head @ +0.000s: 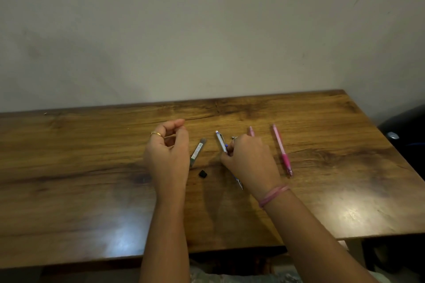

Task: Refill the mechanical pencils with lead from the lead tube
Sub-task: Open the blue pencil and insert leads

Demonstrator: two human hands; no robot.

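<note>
Your right hand (249,161) grips the blue-and-silver pencil (221,142), its top pointing away from you. Your left hand (167,149) hovers with fingers curled, pinching thumb to fingertip; whether it holds lead, you cannot tell. The lead tube (197,152) lies on the table (92,167) between your hands, just beside the left one.

Lead tube (197,151) lies left of pencil (221,142); cap (202,173), seemingly, before both.
</note>
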